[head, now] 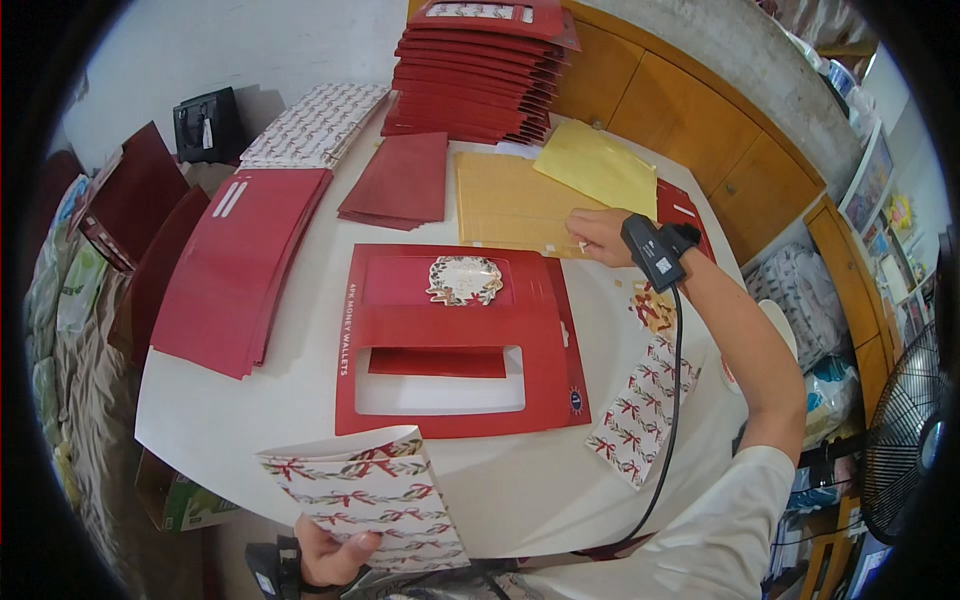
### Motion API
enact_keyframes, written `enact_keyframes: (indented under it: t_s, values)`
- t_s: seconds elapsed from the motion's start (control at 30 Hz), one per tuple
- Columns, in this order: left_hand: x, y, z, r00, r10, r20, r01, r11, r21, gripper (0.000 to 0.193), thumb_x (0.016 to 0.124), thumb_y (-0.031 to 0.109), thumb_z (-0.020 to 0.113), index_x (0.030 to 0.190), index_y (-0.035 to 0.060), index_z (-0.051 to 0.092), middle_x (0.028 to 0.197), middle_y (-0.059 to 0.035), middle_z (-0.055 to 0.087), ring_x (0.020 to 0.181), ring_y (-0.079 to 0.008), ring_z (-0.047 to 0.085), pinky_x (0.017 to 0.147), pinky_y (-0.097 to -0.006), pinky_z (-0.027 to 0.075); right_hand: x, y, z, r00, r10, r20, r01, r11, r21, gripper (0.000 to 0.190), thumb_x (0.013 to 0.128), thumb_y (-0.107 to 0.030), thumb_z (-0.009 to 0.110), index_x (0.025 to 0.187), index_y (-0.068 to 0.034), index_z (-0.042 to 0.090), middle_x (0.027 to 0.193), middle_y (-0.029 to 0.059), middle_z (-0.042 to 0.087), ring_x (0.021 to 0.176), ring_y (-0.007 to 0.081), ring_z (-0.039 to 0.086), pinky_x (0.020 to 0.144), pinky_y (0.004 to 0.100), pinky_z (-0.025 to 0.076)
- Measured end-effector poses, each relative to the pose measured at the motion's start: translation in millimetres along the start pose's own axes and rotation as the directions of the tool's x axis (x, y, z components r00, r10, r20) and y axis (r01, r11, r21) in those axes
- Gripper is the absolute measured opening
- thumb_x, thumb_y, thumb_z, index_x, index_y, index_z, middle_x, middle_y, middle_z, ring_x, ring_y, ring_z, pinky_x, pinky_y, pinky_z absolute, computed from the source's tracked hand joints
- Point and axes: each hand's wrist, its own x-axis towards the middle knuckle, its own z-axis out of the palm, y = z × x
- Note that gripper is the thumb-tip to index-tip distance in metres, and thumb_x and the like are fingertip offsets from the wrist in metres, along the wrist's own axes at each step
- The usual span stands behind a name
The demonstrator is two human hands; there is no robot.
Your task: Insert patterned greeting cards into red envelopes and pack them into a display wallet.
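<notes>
Near the table's front edge, my left hand grips a folded paper wallet printed with wreaths and red bows; its top gapes a little. My right hand rests at the lower right of a tan sheet, fingers bent, with a small pale piece at the fingertips. Whether it pinches that piece is unclear. Between my hands lies a red card sleeve with a cut-out window. On its upper part sits a wreath-shaped paper tag. Another patterned wallet lies at the right, beside small red and tan scraps.
Red folded sleeves form a tall stack at the back. Flat red cards and patterned wallets lie left, dark red envelopes back centre. A yellow sheet overlaps the tan one. A black cable hangs from my right wrist.
</notes>
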Motion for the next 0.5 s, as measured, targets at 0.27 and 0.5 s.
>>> enact_keyframes:
  t_s: [0.27,0.5]
  values:
    - [8.3,3.0,10.5,0.994,-0.007,-0.111,0.007,1.0,0.002,0.059,0.075,0.006,0.056,0.123,-0.0054,0.024,0.116,-0.0122,0.043,0.104,-0.0177,0.043,0.088,-0.0312,0.033,-3.8,-43.9,-28.0,0.957,0.102,-0.273,-0.022,0.96,0.281,0.011,0.074,-0.004,0.053,0.081,-0.003,0.045,0.084,0.0089,0.046,0.077,0.0218,0.049,0.069,0.029,0.04]
    - [12.9,13.0,12.4,0.994,0.104,0.019,-0.104,0.994,-0.021,0.047,0.079,-0.001,0.049,0.119,-0.0039,0.026,0.113,-0.0127,0.044,0.102,-0.0154,0.042,0.089,-0.0297,0.031,-20.9,-225.7,-63.5,0.938,0.107,-0.33,0.121,0.79,0.602,0.005,0.079,-0.005,0.052,0.081,-0.005,0.048,0.107,0.0114,0.039,0.104,0.0211,0.041,0.089,0.0342,0.034]
